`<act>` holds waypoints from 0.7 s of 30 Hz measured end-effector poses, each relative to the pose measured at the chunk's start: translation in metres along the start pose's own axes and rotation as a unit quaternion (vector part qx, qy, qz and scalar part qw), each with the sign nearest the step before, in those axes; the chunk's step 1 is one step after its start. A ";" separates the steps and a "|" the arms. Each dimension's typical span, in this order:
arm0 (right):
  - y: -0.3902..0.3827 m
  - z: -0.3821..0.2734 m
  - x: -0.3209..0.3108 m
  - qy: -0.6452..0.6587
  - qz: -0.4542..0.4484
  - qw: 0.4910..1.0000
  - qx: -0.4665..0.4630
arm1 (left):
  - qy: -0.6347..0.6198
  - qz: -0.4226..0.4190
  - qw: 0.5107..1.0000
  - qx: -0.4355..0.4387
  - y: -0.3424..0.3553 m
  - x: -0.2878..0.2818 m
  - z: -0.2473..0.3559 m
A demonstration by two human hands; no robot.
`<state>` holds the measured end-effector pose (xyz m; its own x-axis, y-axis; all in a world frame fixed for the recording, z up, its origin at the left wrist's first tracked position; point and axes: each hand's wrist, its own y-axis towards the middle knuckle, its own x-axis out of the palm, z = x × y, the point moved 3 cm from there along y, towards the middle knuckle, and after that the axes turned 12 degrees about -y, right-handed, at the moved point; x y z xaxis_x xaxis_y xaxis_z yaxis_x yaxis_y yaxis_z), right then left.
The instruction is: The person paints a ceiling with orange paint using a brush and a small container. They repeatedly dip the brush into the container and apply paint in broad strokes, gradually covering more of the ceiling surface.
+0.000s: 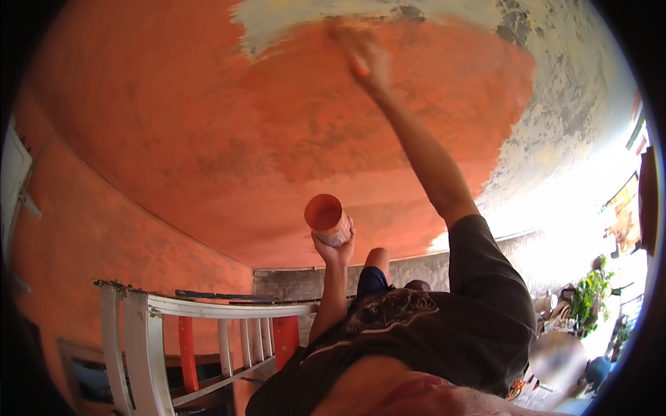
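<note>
The cup is near the middle of the picture, its round mouth turned toward the camera and its inside orange; how full it is, I cannot tell. What could go wrong, in my judgement, is a spill: if the left wrist tilts while the attention is on the upper reach, paint may run over the rim. Also, a smooth wet side could let the cup slide down through the fingers. As for the grip, the left hand is closed around the lower part of the cup, so the cup lies inside this grip, with its mouth standing out toward 11 o'clock. The right hand is well apart, at about half past 12 from the cup, on a stretched arm near the orange wall; it is blurred, and I cannot tell whether its fingers pinch something. Pale unpainted plaster spreads at 2 o'clock, with its ragged border to the orange. At about 8 o'clock stands a ladder with whitish rails, and toward 4 o'clock there is a green plant.
</note>
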<state>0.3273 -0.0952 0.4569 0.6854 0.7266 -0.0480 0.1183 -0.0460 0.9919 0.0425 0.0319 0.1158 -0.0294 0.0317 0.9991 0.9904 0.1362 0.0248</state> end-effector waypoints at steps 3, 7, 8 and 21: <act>0.003 -0.121 -0.012 0.329 -0.317 0.869 0.193 | 0.000 0.026 0.999 0.033 -0.006 -0.001 0.019; -0.058 -0.116 -0.041 0.446 -0.277 0.761 0.380 | 0.027 -0.044 0.999 0.004 -0.006 0.017 0.007; -0.089 -0.099 -0.052 0.470 -0.259 0.725 0.431 | 0.016 -0.011 1.000 0.003 -0.012 0.013 -0.001; -0.365 0.010 -0.319 0.356 0.006 0.505 0.786 | -0.024 0.075 0.990 -0.118 -0.058 -0.034 -0.030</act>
<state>0.0728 -0.3170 0.1094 0.3267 0.7566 0.5664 0.9252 -0.1337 -0.3552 -0.0102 -0.0067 0.0809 0.1197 0.0814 0.9895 0.9879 -0.1087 -0.1105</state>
